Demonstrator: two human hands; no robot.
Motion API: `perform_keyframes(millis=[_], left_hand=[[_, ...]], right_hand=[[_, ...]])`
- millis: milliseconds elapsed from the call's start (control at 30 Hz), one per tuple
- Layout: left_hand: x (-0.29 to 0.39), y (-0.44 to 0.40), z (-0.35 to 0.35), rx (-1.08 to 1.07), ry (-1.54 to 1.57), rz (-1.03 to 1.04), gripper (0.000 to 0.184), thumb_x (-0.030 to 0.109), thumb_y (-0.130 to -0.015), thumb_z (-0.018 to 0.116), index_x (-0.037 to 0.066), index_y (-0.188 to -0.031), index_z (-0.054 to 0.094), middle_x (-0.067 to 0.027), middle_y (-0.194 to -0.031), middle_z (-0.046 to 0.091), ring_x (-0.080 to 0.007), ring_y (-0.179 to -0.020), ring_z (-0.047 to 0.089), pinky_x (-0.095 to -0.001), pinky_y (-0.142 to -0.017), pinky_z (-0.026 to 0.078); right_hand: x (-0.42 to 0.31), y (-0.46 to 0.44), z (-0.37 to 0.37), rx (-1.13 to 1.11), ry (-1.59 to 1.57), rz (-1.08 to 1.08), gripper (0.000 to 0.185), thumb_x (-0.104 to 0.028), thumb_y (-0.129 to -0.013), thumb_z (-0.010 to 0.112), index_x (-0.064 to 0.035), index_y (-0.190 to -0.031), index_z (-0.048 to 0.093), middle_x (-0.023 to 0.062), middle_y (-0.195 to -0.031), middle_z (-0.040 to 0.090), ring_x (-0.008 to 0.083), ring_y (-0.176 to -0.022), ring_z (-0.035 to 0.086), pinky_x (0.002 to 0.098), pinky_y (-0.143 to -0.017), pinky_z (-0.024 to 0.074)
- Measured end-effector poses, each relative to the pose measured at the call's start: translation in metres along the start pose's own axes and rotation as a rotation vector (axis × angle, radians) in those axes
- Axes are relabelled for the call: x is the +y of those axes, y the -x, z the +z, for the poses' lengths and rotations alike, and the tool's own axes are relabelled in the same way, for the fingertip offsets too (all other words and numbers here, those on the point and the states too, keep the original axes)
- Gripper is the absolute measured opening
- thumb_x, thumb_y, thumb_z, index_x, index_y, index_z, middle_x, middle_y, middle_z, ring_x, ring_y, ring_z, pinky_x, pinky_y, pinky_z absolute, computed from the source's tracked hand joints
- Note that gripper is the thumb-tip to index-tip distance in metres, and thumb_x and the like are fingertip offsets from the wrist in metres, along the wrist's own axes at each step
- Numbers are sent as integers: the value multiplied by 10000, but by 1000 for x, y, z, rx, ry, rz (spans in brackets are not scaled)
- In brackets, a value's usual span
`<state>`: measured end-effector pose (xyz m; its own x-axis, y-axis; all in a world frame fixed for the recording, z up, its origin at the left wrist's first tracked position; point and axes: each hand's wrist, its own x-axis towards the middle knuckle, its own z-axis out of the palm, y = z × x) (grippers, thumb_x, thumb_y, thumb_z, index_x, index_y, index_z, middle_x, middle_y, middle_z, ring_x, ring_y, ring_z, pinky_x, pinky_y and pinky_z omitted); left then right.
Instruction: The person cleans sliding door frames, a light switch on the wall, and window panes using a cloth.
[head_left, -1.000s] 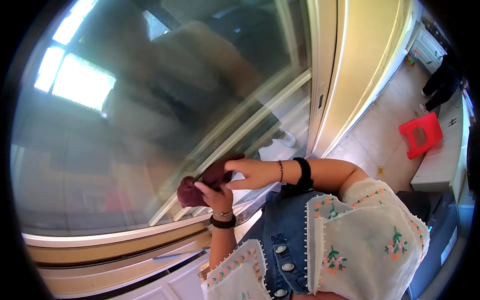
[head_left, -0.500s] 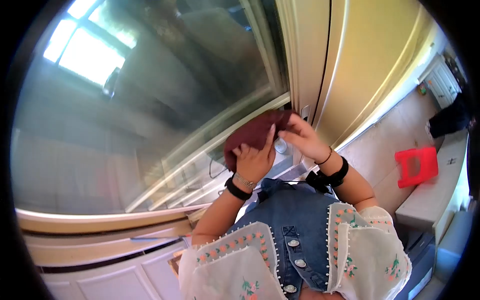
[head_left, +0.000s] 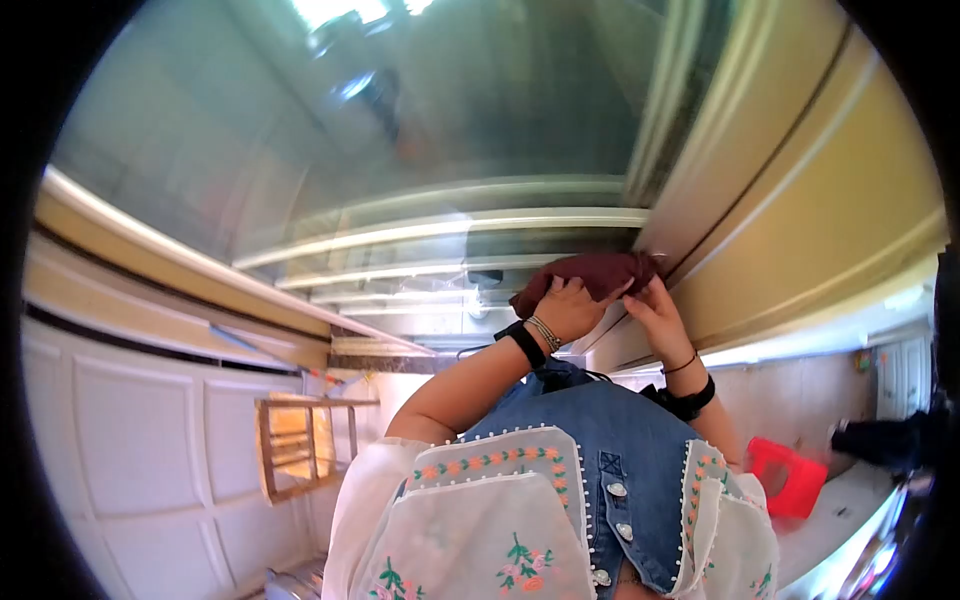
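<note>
A dark maroon cloth point(head_left: 590, 275) is bunched up in front of me, beside the white frame at the lower right of a glass pane. My left hand point(head_left: 572, 312) grips its near side, fingers pressed into the folds. At the cloth's right end, my right hand point(head_left: 655, 312) has its fingers curled on the fabric, close to the frame. The glass pane point(head_left: 420, 130) rises just beyond both hands. Part of the fingers is hidden by the cloth's folds.
A wooden chair-like frame point(head_left: 312, 450) stands low on the left by a white panelled door point(head_left: 140, 440). A red plastic stool point(head_left: 787, 478) is at the lower right, near dark clothing point(head_left: 890, 440). Yellow panelling point(head_left: 800, 220) borders the window on the right.
My view has swung, bringing the wooden frame on the left into sight. Both hands keep hold of the maroon cloth, which appears farther right and lower along the window frame.
</note>
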<state>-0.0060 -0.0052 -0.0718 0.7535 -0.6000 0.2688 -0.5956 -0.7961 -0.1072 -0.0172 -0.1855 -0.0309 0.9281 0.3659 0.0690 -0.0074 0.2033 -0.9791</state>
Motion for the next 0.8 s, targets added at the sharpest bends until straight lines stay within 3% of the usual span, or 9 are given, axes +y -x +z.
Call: perform_keyframes(millis=[133, 200, 300, 500, 567, 600, 667, 800], left_hand=[[-15, 39, 73, -1, 93, 30, 468, 252, -838, 443, 322, -1301, 439, -62, -898, 603, -243, -768, 566, -455, -734, 415], [-23, 55, 82, 32, 50, 105, 414, 222, -823, 429, 292, -1221, 517, -16, -917, 582, -193, -855, 547, -409, -798, 396], [-26, 62, 77, 25, 66, 110, 361, 229, -797, 458, 247, -1141, 564, -11, -942, 559, -186, -962, 511, -383, -865, 357], [-33, 78, 68, 93, -37, 125, 324, 246, -762, 507, 201, -1073, 584, -12, -949, 546, -199, -1040, 478, -395, -925, 319], [-46, 94, 72, 124, -26, 102, 318, 250, -765, 506, 204, -1068, 587, -10, -944, 546, -202, -1043, 471, -397, -924, 318], [-52, 103, 73, 68, -19, 91, 325, 229, -776, 474, 200, -1084, 574, -13, -983, 549, -202, -1072, 460, -400, -958, 297], [-76, 118, 59, -47, 42, 91, 366, 205, -775, 453, 192, -1128, 550, -21, -1033, 547, -206, -1121, 438, -401, -1001, 264], [-137, 159, 59, -32, -13, 204, 408, 208, -759, 460, 181, -1158, 537, -26, -1059, 540, -207, -1153, 417, -391, -1010, 251]], right_hand=[[39, 1, -12, -112, 73, 164, 435, -57, -855, 534, -15, -1269, 406, 65, -1249, 469, 171, -1166, 416, 303, -993, 310], [53, -4, -17, -156, 218, 361, 428, -77, -850, 544, -1, -1253, 424, 77, -1243, 480, 189, -1164, 420, 304, -997, 303], [61, -9, -10, -174, 98, 225, 433, -70, -841, 543, 9, -1251, 427, 90, -1244, 482, 204, -1164, 423, 307, -1001, 298], [70, -19, 2, -239, 116, 243, 434, -64, -849, 528, 13, -1261, 418, 95, -1265, 471, 204, -1167, 422, 326, -1006, 294], [64, -23, 23, -204, 193, 341, 374, -157, -848, 579, -10, -1180, 490, 42, -1130, 528, 141, -1013, 472, 274, -903, 346], [76, -28, 27, -239, 157, 289, 302, -165, -853, 581, -9, -1103, 515, 40, -1068, 538, 138, -990, 480, 272, -885, 360], [80, -37, 47, -271, 183, 303, 287, -165, -850, 585, -8, -1081, 519, 39, -1048, 541, 137, -985, 481, 275, -882, 363], [92, -59, 95, -328, 218, 321, 258, -159, -842, 593, -6, -1040, 529, 35, -1016, 541, 134, -976, 482, 277, -870, 371]])
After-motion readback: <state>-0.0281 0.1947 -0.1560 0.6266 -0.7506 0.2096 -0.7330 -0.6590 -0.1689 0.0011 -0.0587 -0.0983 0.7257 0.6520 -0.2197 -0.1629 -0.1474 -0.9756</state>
